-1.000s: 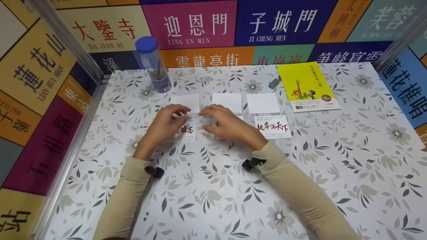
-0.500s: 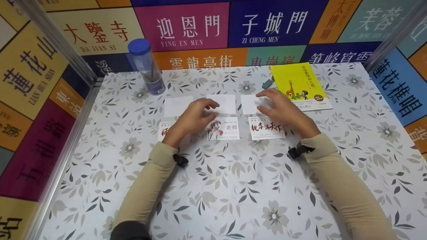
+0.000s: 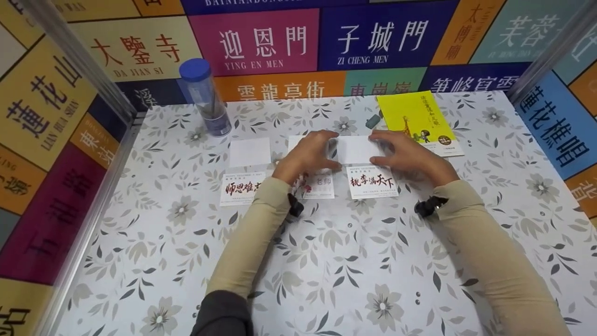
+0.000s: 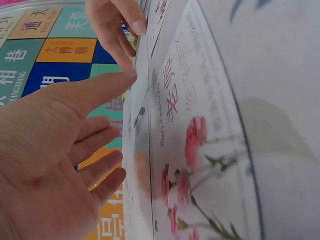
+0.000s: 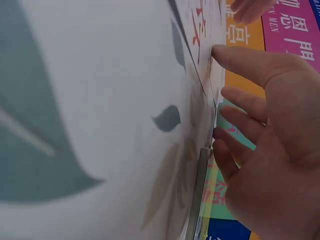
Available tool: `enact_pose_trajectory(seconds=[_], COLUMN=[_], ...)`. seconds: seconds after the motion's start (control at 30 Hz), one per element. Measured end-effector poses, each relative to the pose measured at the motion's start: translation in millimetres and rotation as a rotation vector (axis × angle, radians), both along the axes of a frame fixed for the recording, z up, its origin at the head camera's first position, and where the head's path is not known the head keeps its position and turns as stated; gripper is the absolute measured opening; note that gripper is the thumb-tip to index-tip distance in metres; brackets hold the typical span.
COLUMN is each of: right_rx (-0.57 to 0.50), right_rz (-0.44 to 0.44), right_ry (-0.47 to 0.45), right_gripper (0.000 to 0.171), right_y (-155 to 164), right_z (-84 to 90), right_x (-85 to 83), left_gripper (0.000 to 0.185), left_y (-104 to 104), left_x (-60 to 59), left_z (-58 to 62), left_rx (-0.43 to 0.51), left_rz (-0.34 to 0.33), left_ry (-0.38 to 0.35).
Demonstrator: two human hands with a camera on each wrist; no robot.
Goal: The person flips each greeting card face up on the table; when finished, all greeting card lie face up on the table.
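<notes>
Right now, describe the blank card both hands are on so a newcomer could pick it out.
On the floral table, find the yellow book at the far right. Just left of it lies a row of three blank white cards; the target blank card is the rightmost. It alone sits between the left hand and right hand, directly above the red-and-black calligraphy card.

The work surface is a table [image 3: 140, 261] covered in white sheeting printed with grey leaves and flowers, filling the centre and lower frame. Three walls enclose it — back wall [image 3: 261, 42] across the top, side panels at left [image 3: 42, 154] and right [image 3: 559, 126]. All carry coloured blocks with Chinese characters and pinyin such as "YING EN MEN". Metal corner posts [image 3: 74, 60] stand at upper left and upper right. Lighting is even.
</notes>
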State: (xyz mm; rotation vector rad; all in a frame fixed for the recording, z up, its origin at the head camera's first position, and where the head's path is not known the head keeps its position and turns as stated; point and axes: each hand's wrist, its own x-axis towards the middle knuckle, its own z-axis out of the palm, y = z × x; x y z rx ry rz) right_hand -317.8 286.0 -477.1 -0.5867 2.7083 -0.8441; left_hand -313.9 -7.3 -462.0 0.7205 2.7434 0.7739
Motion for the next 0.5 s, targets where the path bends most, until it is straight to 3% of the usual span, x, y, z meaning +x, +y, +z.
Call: enact_pose_trajectory(seconds=[0.13, 0.27, 0.5], right_rx=[-0.004, -0.004, 0.032], right_rz=[-0.018, -0.036, -0.065], right_ry=[-0.035, -0.056, 0.027], right_gripper=[0.068, 0.069, 0.067], right_y=[-0.6, -2.4, -4.4], right_z=[0.8, 3.4, 6.8], right_x=[-1.4, -2.6, 2.0], left_gripper=[0.093, 0.092, 0.089], left_y=[6.0, 9.4, 14.7], left_x=[-4.3, -9.4, -14.9], left_z=[-0.2, -0.8, -4.1], left_rx=[-0.034, -0.044, 0.016], left_rz=[0.020, 0.008, -0.034], left_ry=[-0.089, -0.133, -0.041])
